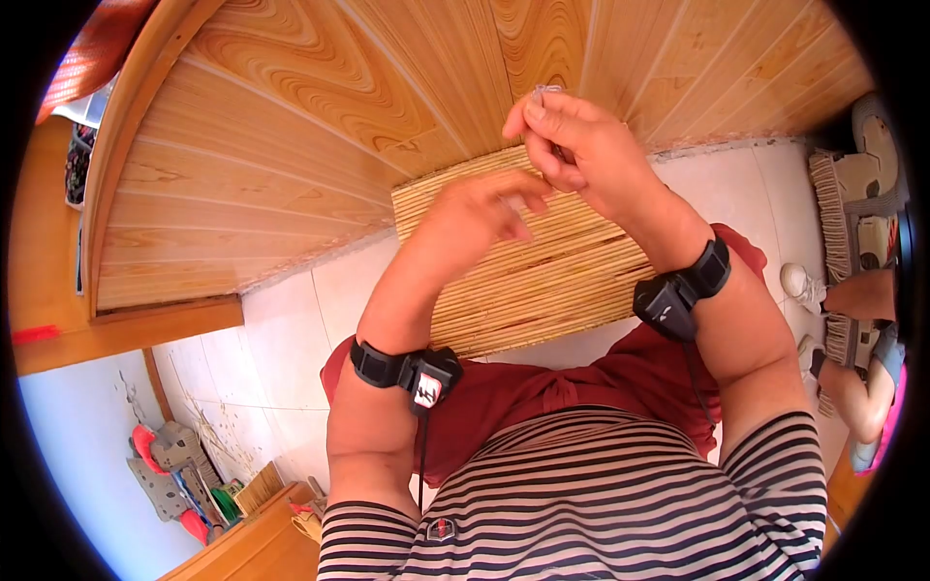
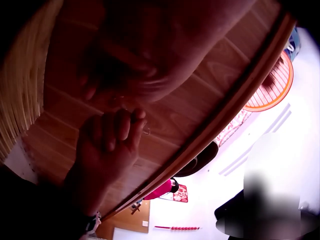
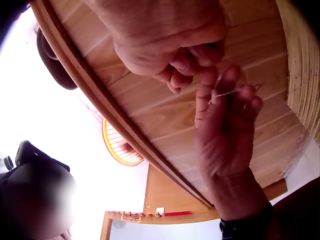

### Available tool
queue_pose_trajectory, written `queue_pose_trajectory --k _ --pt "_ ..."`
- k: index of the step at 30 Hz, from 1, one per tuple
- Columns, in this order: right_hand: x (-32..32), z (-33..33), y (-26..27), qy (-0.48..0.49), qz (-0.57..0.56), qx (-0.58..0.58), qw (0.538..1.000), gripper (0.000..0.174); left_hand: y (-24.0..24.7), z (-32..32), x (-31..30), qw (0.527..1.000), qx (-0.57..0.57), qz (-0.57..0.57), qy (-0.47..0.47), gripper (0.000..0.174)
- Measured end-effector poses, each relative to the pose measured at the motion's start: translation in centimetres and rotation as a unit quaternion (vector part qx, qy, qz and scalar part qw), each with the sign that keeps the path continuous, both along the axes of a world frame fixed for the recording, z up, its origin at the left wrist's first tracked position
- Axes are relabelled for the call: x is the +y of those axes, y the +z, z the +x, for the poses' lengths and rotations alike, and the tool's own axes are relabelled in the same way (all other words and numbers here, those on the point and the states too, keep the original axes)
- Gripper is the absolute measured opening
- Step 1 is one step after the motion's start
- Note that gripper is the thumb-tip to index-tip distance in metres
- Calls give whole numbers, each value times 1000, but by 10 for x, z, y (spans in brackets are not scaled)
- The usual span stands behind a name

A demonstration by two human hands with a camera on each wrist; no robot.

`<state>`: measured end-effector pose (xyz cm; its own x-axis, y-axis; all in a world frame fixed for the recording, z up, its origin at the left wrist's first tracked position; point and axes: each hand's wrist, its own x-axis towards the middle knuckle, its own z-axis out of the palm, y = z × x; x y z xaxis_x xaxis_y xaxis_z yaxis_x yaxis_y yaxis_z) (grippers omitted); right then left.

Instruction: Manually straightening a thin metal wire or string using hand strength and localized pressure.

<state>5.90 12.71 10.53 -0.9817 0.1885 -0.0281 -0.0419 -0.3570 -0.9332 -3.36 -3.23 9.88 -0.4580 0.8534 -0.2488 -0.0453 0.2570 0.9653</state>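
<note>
My right hand (image 1: 599,155) is raised over the far edge of the slatted mat, thumb and forefinger pinching a thin pale thread (image 1: 549,89). A small loop of the thread (image 2: 146,131) sticks out beside the right fingertips in the left wrist view. Lower and to the left, my left hand (image 1: 463,225) has its fingers loosely bent, fingertips close to the right hand's lower fingers. In the right wrist view, a strand of the thread (image 3: 229,92) runs across the left fingers; I cannot tell whether they grip it.
The slatted mat (image 1: 542,281) lies in front of my lap. Beyond it stands a curved wood-panelled front (image 1: 320,107). At the right are another person's legs (image 1: 857,295) near fringed grey things (image 1: 831,213). Assorted items (image 1: 184,465) lie on the floor at the lower left.
</note>
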Motion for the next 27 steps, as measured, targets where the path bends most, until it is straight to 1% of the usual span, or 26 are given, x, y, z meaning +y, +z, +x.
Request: queue_pose_trajectory --k 1,2,3,7,9,10,12,13,15,16,18,19,21,22,24,25,27 --pt "-1 1 1 0 0 0 1000 24 -1 -2 0 1000 0 0 0 23" --pt "-2 1 2 8 35 -8 999 25 -1 -3 0 995 -64 56 61 24" --pt "-2 1 2 15 70 -17 997 26 -1 -3 1 978 -129 111 119 26" --pt "-8 1 -5 13 103 -34 994 23 5 -1 2 974 -135 139 116 32" --pt "-10 2 -7 7 181 -34 983 24 2 0 2 975 -124 146 110 30" --pt "-12 2 -8 8 181 -35 983 24 1 2 3 975 -124 146 112 30" --pt "-12 2 -8 26 201 -42 978 23 4 9 9 976 -56 155 145 26" --pt "-14 3 -8 27 200 -42 978 23 3 8 7 976 -57 154 145 26" --pt "-18 3 -6 41 200 -38 978 20 0 3 3 978 17 159 131 19" --pt "-19 3 -7 41 200 -38 978 20 0 2 2 978 17 158 131 19" --pt "-21 3 -8 75 199 -46 976 20 -1 -4 4 958 -12 216 191 12" --pt "-21 3 -8 75 199 -46 976 20 0 -7 2 957 -12 216 191 12" --pt "-22 3 -8 80 182 -42 979 19 3 -18 -4 924 -71 288 242 9" --pt "-22 3 -8 80 182 -42 979 19 5 -23 -8 924 -71 288 242 9" --pt "-22 3 -7 98 170 -68 978 19 8 -31 -16 898 -93 339 266 10" --pt "-23 4 -5 98 170 -68 978 19 10 -34 -19 897 -93 339 266 10" --pt "-24 5 2 104 134 -54 984 18 16 -37 -22 918 -84 289 256 15"
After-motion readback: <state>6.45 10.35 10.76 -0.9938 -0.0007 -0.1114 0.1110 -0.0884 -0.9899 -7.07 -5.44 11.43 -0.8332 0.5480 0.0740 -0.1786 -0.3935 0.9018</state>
